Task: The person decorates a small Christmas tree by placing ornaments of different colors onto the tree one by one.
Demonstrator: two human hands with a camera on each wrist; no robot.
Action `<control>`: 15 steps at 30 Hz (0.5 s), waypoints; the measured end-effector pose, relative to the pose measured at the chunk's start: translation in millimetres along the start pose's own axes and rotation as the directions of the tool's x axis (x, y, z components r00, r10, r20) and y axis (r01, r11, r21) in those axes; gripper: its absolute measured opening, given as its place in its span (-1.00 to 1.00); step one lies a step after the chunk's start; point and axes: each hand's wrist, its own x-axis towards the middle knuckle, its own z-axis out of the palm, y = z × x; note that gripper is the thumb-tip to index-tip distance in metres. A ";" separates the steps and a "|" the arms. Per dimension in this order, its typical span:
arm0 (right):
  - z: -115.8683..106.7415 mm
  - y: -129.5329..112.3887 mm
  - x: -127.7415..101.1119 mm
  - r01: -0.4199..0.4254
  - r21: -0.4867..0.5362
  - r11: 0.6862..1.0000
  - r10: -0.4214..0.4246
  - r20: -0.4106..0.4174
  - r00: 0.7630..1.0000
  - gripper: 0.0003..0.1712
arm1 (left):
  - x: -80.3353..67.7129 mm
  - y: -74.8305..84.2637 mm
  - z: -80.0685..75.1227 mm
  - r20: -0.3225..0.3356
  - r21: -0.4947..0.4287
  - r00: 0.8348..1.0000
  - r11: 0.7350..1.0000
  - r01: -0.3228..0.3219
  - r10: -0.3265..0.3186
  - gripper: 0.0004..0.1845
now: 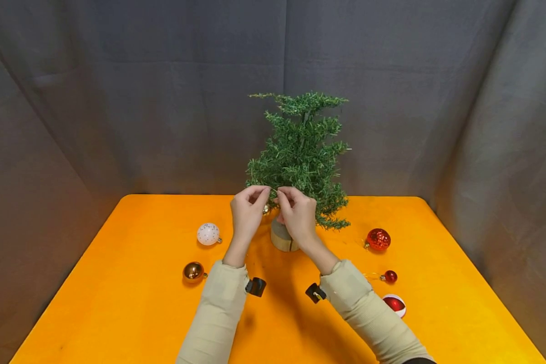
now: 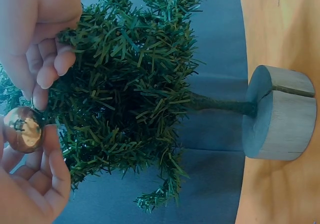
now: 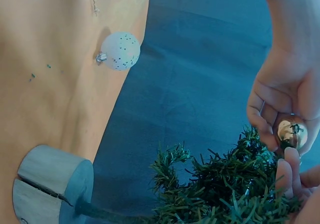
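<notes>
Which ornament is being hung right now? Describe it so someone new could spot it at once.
Start at the small green tree on its wooden base at the back of the orange table. At its lower left branches both hands meet, and between the fingers hangs the small gold ball. Unlike the other gold ball lying on the table, this one is off the surface, against the needles.
</notes>
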 end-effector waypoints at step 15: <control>-2.1 2.6 -1.4 0.067 -0.173 0.983 -0.060 0.044 0.997 -0.83 | -4.8 -10.4 1.5 0.032 0.043 0.999 0.999 0.019 -0.020 -0.83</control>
